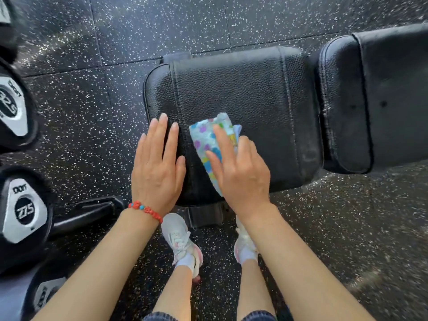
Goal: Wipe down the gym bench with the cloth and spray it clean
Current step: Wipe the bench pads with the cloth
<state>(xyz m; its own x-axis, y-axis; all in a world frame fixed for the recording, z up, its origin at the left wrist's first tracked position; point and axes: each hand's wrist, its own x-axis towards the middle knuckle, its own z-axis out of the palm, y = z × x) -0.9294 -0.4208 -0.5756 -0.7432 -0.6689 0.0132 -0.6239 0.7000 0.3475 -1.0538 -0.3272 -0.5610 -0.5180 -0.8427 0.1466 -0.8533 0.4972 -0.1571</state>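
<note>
Floor (pixel 324 239): speckled black rubber, carrying the bench and dumbbells.
Bench (pixel 243 93): black textured seat pad, back pad adjoining on the right; surface mostly bare.
Dumbbells (pixel 22 209): racked well left of the bench, apart from it.
Left hand (pixel 157 167): spread flat, empty, pressed on the pad's near-left corner, probably to brace.
Right hand (pixel 240 174): fingers pressing down on the cloth, thumb alongside, likely for wiping pressure.
Cloth (pixel 208 140): folded, pastel-patterned, flat near the pad's near edge.
Spray bottle: not visible.
</note>
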